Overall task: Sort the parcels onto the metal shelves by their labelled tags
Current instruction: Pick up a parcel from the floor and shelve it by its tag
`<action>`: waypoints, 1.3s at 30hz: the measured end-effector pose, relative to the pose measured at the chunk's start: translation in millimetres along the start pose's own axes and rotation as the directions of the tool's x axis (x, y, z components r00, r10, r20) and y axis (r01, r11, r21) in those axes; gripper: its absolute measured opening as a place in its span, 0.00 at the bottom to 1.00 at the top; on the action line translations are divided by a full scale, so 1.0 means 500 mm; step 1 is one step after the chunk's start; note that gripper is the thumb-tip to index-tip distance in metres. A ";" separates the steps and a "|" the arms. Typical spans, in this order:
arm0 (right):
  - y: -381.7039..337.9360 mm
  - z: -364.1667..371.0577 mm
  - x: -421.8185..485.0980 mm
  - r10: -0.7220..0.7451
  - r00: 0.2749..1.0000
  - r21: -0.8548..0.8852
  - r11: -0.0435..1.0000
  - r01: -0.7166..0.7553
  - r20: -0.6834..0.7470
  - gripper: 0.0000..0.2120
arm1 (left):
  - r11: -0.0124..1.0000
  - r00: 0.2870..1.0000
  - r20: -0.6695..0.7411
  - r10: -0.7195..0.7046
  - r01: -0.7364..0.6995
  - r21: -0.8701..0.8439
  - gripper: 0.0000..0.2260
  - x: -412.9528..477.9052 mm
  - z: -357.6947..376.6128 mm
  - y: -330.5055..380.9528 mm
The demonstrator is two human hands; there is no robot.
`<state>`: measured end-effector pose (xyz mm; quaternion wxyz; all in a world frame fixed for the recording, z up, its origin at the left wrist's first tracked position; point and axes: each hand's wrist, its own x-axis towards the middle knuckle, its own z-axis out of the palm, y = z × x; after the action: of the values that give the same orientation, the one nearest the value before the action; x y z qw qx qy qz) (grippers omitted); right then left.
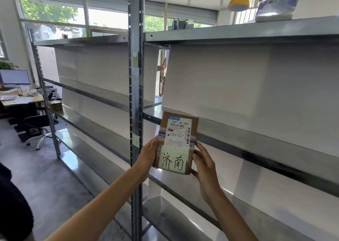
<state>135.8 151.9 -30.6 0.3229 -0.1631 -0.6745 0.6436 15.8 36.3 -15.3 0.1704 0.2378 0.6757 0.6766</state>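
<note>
The big grey metal shelves (pixel 238 33) look almost bare, so most sorting is probably left. The left hand (pixel 149 156) and right hand (pixel 203 162) wrap their fingers (pixel 199 148) round a small brown cardboard parcel (pixel 177 141), held up beside the middle shelf. Both arms reach forward.

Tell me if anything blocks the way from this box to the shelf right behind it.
Nothing visible does. The box, held by the left hand and right hand, is in front of the shelf, whose surface looks bare. The steel post stands just to the left, clear of the path.
</note>
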 end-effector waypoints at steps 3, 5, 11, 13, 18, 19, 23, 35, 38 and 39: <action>0.004 0.000 0.034 0.002 1.000 0.005 1.000 -0.002 0.024 0.17 | 0.999 0.998 -0.061 -0.024 0.023 -0.029 0.17 0.034 0.009 0.003; 0.007 0.002 0.058 0.003 0.999 0.016 1.000 -0.003 0.043 0.18 | 0.998 0.993 -0.104 -0.054 0.049 -0.045 0.18 0.057 0.015 0.007; 0.012 0.012 0.121 -0.003 0.995 0.042 0.999 -0.001 0.104 0.20 | 0.994 0.975 -0.207 -0.079 0.060 -0.092 0.20 0.106 0.020 0.009; 0.012 0.017 0.136 -0.005 0.991 0.058 0.998 -0.002 0.132 0.20 | 0.994 0.970 -0.234 -0.072 0.051 -0.095 0.20 0.113 0.017 0.010; 0.014 0.032 0.166 -0.009 0.986 0.072 0.997 -0.004 0.166 0.18 | 0.996 0.970 -0.241 -0.030 0.009 -0.089 0.21 0.136 0.003 0.019; 0.012 0.034 0.174 -0.015 0.984 0.076 0.997 0.002 0.178 0.18 | 0.996 0.972 -0.234 -0.023 0.002 -0.090 0.21 0.145 0.000 0.020; 0.002 0.036 0.209 -0.042 0.983 0.102 0.995 0.023 0.181 0.19 | 0.995 0.976 -0.217 0.008 -0.029 -0.092 0.20 0.171 -0.006 0.031; -0.065 0.129 0.288 -0.081 0.997 0.148 0.986 0.078 0.015 0.16 | 0.987 0.991 -0.121 0.056 -0.074 -0.146 0.21 0.279 -0.066 0.081; -0.075 0.149 0.306 -0.072 0.996 0.139 0.987 0.079 -0.050 0.17 | 0.984 0.996 -0.069 0.054 -0.065 -0.164 0.19 0.311 -0.083 0.096; -0.075 0.154 0.310 -0.070 0.995 0.141 0.987 0.079 -0.068 0.17 | 0.985 0.997 -0.046 0.066 -0.073 -0.159 0.18 0.322 -0.086 0.097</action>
<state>-21.0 187.4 43.7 0.3787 -0.1344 -0.6215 0.6725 -136.8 87.9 48.9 0.1517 0.2331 0.6135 0.7391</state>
